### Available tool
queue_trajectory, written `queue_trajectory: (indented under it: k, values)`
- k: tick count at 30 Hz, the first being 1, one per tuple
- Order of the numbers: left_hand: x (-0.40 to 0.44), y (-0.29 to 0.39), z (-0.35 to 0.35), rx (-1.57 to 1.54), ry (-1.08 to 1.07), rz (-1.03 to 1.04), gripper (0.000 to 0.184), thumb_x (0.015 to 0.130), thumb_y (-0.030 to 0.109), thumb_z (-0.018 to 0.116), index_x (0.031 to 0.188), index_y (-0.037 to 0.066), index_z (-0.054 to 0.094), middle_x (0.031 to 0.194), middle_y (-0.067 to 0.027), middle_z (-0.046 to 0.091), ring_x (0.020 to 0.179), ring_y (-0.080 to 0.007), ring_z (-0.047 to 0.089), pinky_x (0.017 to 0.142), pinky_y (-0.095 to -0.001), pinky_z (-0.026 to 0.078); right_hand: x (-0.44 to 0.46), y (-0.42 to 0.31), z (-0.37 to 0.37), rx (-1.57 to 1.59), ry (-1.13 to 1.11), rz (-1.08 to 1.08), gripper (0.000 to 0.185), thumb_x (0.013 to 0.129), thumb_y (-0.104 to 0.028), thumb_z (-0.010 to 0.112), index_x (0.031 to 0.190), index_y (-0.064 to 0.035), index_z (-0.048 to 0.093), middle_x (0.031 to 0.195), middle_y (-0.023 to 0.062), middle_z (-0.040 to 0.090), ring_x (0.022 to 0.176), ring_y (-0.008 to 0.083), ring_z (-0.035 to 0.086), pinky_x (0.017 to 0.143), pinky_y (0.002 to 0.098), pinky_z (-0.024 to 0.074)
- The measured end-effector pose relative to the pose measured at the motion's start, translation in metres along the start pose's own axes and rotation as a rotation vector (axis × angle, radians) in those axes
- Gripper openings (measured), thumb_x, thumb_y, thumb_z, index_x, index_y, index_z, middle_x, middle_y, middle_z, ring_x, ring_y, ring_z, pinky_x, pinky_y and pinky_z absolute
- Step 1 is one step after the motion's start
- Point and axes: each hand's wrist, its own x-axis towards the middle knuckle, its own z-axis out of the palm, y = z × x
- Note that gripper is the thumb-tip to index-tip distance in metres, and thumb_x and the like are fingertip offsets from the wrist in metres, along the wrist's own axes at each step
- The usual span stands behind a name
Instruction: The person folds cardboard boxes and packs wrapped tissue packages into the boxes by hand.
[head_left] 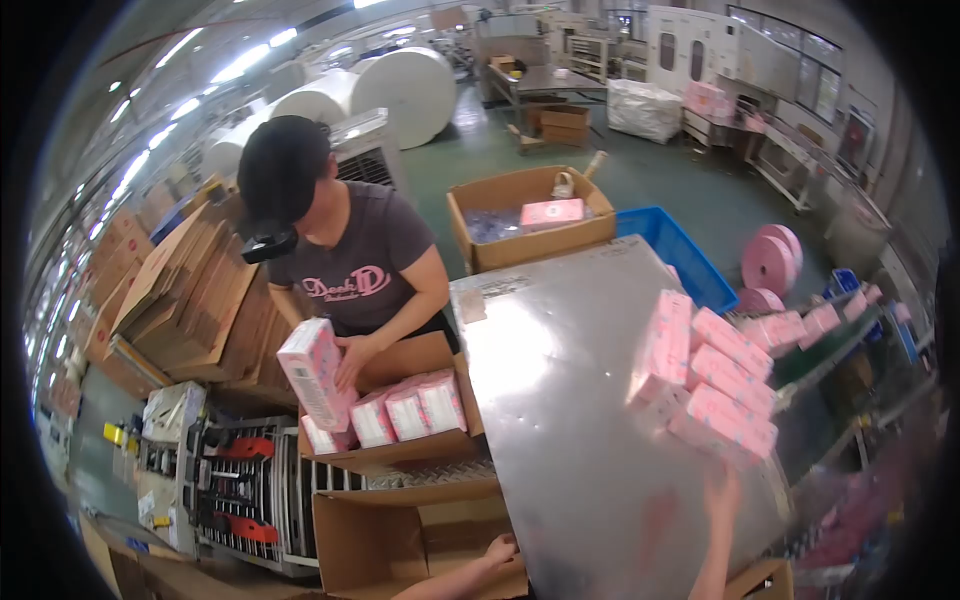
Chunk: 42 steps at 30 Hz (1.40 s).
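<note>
My right hand [721,494] reaches over the metal table, its blurred fingers stretched toward the near edge of a pink tissue pack [722,428]. I cannot tell whether they touch it. Several more pink packs lie beside it, and one pink pack [664,345] stands at their left. My left hand [498,550] is at the right rim of an open cardboard box [370,535], its fingers curled over the edge. The inside of this box shows bare cardboard.
Across the table, a person [350,250] holds a pink pack [318,375] above a carton [400,455] with several packs inside. The metal table [560,400] lies between. A blue bin [680,260] and another carton [530,250] stand behind it. Packs line a conveyor [825,345] at right.
</note>
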Motion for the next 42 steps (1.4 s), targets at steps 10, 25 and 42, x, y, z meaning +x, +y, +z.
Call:
queue_trajectory:
  k: [10,25,42]
  values:
    - [-0.117,0.113,0.000,0.442,0.519,1.036,0.055,0.087,0.009,0.059,0.139,0.010,0.043,0.137,-0.0167,0.044,0.115,-0.0349,0.054,0.096,-0.0397,0.047,0.215,-0.135,0.183,-0.607,-0.204,0.000,0.114,0.063,-0.055,0.081,0.142,0.0102,0.031,0.133,0.0268,0.053,0.125,0.0398,0.050,0.114,0.0493,0.0269]
    - [-0.097,0.282,0.075,0.861,0.581,0.888,0.096,0.071,0.047,0.072,0.153,0.021,0.027,0.146,-0.0320,0.032,0.122,-0.0464,0.049,0.098,-0.0486,0.047,0.284,-0.034,0.144,-0.126,-0.023,-0.321,0.055,0.087,-0.033,0.065,0.123,0.0062,0.056,0.124,0.0239,0.059,0.118,0.0376,0.054,0.105,0.0427,0.0394]
    - [-0.102,0.264,0.057,0.889,0.705,0.887,0.084,0.070,0.038,0.070,0.146,0.020,0.039,0.141,-0.0288,0.038,0.119,-0.0443,0.052,0.093,-0.0482,0.050,0.341,0.017,0.146,-0.392,0.227,-0.228,0.060,0.084,-0.055,0.059,0.112,-0.0014,0.062,0.115,0.0191,0.063,0.116,0.0368,0.055,0.095,0.0503,0.0416]
